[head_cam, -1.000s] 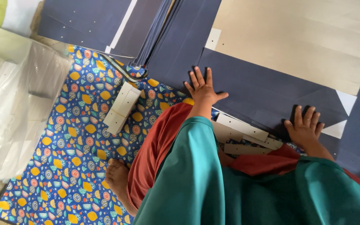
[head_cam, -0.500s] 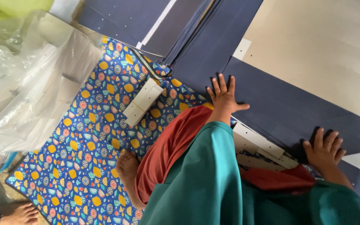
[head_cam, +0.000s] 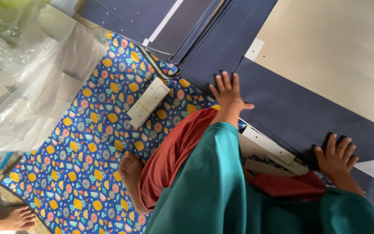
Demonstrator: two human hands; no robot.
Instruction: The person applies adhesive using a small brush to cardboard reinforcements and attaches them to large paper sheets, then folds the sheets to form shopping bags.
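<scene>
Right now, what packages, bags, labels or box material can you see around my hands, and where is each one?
Large navy-blue flat cardboard sheet: under both hands, its unprinted tan side showing at upper right.
Stack of navy-blue flat cardboard sheets: top centre, fanned edges.
Clear crumpled plastic bag: far left, pale pieces inside.
Bundle of cream rectangular card strips: on the blue patterned mat, banded together.
Left hand and right hand: flat on the sheet, fingers spread.

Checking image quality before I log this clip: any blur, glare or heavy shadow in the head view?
Head view: daylight is soft and even; both hands, left hand and right hand, are sharp; the clear plastic bags show whitish glare; shadows under the palms on the dark blue sheet are faint; the frame is tilted.
</scene>
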